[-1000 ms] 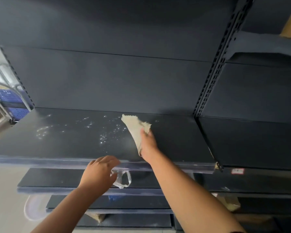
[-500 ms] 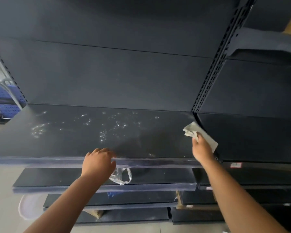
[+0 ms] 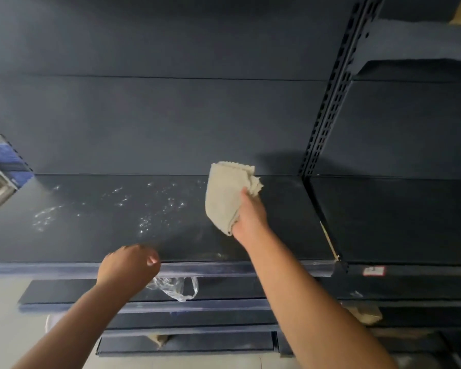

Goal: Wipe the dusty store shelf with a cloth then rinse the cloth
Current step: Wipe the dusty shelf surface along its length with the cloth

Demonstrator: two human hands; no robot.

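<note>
The dark store shelf (image 3: 96,235) runs across the middle of the head view, with pale dust specks (image 3: 144,206) scattered over its left and centre. My right hand (image 3: 250,217) grips a folded beige cloth (image 3: 225,195), which stands up from the shelf's right part, near the back panel. My left hand (image 3: 129,263) hovers at the shelf's front edge, fingers curled, and a crumpled clear plastic bag (image 3: 176,287) hangs just below it; whether the hand holds the bag is hidden.
A perforated upright post (image 3: 328,102) separates this bay from the neighbouring shelf (image 3: 397,217) on the right. Lower shelves (image 3: 149,291) step out beneath. A blue crate (image 3: 3,155) shows at the far left, and a red-and-white price tag (image 3: 373,270) sits on the right shelf's edge.
My right hand swept the cloth from the shelf's centre to its right end, then came back leftward, and the cloth now stands more upright. My left hand stayed at the front edge.
</note>
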